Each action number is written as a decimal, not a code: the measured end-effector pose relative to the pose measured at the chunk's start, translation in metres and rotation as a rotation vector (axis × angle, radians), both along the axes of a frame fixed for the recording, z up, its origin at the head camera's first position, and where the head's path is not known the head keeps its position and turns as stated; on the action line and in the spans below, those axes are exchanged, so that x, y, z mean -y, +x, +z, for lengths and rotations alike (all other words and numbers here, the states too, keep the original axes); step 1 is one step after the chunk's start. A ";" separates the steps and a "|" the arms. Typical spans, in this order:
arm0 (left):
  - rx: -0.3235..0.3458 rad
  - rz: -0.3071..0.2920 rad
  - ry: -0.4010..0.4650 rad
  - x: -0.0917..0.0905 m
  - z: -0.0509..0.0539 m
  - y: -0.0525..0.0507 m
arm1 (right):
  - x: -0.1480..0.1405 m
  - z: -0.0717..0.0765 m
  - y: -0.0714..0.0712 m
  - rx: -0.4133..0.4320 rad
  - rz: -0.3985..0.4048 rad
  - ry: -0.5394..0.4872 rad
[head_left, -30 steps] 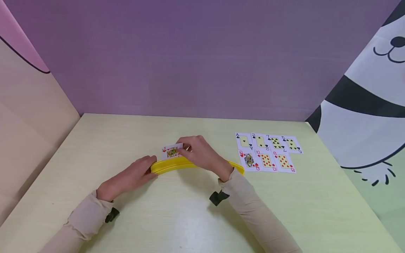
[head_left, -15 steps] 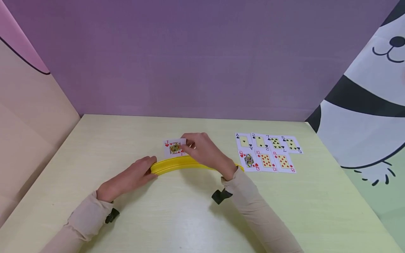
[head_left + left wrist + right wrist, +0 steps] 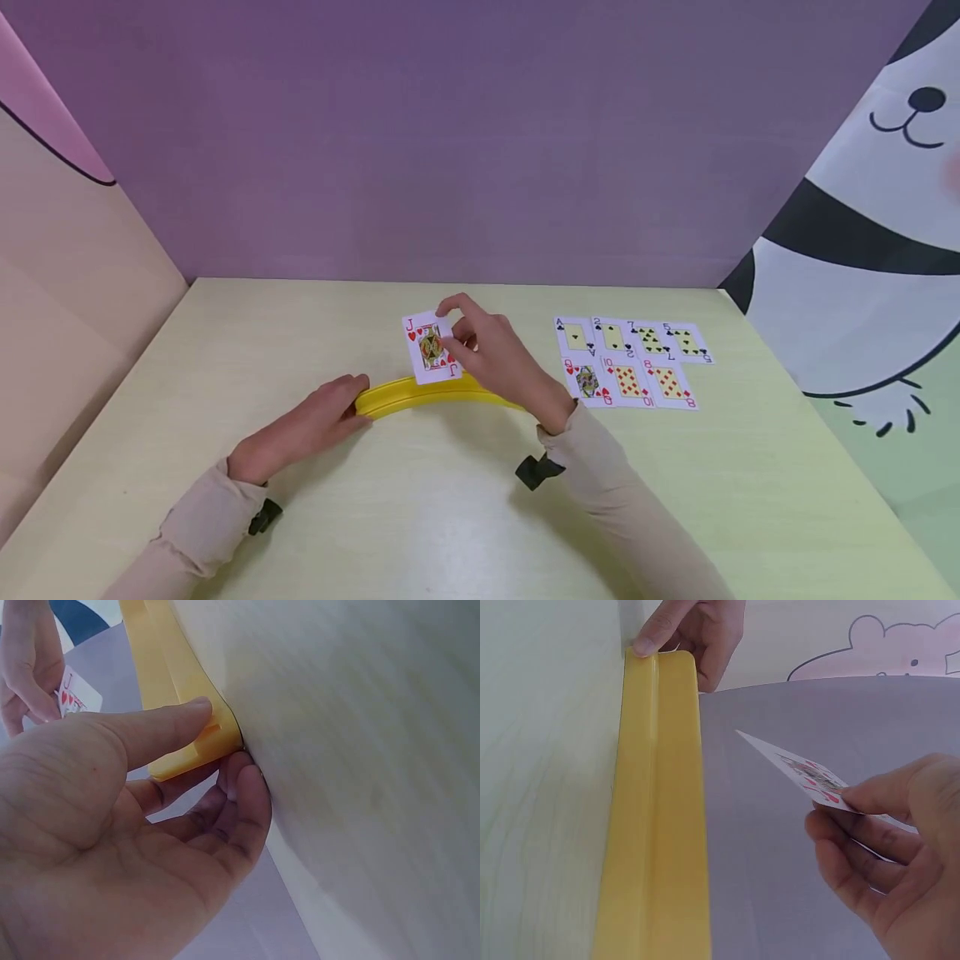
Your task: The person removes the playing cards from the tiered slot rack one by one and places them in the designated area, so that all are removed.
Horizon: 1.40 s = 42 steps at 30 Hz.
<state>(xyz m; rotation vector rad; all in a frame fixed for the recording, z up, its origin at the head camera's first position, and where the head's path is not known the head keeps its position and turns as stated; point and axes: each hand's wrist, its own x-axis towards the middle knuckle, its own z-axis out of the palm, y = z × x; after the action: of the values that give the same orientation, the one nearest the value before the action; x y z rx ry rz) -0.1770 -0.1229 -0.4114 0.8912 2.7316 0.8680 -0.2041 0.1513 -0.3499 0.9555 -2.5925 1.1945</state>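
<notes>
A jack of hearts playing card (image 3: pixel 430 347) is pinched between the thumb and fingers of my right hand (image 3: pixel 498 354), face up. In the right wrist view the card (image 3: pixel 810 778) is held clear of the curved yellow card holder (image 3: pixel 656 825). My left hand (image 3: pixel 307 425) grips the left end of that holder (image 3: pixel 397 397), which lies on the table. Seen from the left wrist, the thumb presses one side of the holder's end (image 3: pixel 195 742) and the curled fingers are on the other. The right forearm hides the holder's right end in the head view.
Face-up cards lie in two rows on the right of the table (image 3: pixel 450 533). The back row has the ace (image 3: pixel 575 337), two, seven and five; the front row has the queen (image 3: pixel 587 381), ten (image 3: pixel 627 382) and eight (image 3: pixel 668 382). A purple wall (image 3: pixel 450 150) rises behind the table.
My right hand has raised the jack of hearts up from the holder and a little to the right; more of its face now shows. The left hand stays on the holder's end.
</notes>
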 end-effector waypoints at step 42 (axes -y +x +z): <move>0.024 0.007 0.001 -0.002 -0.004 -0.002 | -0.195 0.027 0.045 -0.361 -0.488 0.074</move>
<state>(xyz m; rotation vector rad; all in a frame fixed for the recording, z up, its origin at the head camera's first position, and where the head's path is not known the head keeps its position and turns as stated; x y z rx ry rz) -0.1787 -0.1213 -0.4154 0.8663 2.7159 0.8762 -0.1590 0.3462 -0.3225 0.4477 -2.3864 0.7281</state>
